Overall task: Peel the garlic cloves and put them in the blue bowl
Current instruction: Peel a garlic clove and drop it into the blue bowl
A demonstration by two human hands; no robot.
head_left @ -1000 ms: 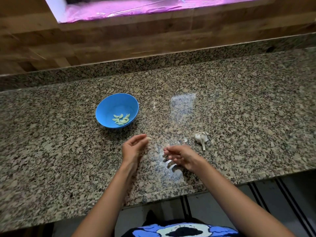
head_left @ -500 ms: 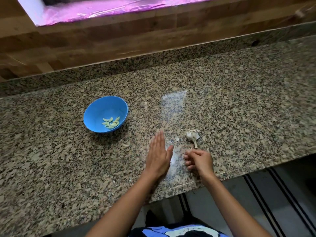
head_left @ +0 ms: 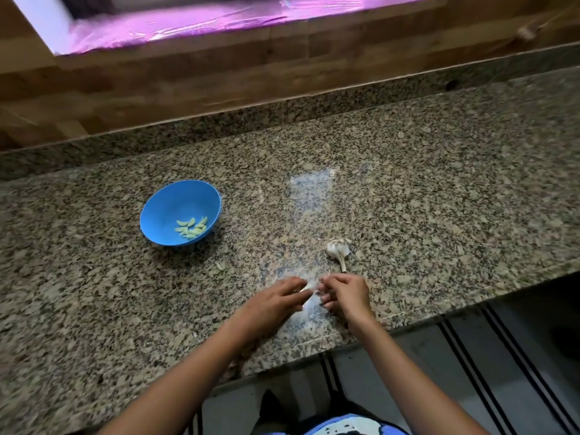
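Two hands: left hand (head_left: 272, 304) and right hand (head_left: 345, 293) are meeting at lower centre beside the counter edge (head_left: 314, 346), fingers curling; whether pinching anything, cannot tell.
Blue bowl (head_left: 163, 211): sitting centre-left, holding peeled cloves (head_left: 191, 229).
Garlic head (head_left: 337, 248): lying just above the right hand.

a speckled granite counter (head_left: 408, 196) in brown, grey and black carries everything, its front edge running across the lower part of the view and a low upstand of the same stone along the back. on it, left of centre, stands a blue bowl (head_left: 166, 208). to the right, well apart from the bowl, a garlic bulb (head_left: 337, 248) lies with its dry stalk pointing toward the front edge. a scrap of garlic skin (head_left: 219, 265) rests on the stone between bowl and bulb, nearer the bowl. a pale sheen of reflected light marks the polished surface at the middle.
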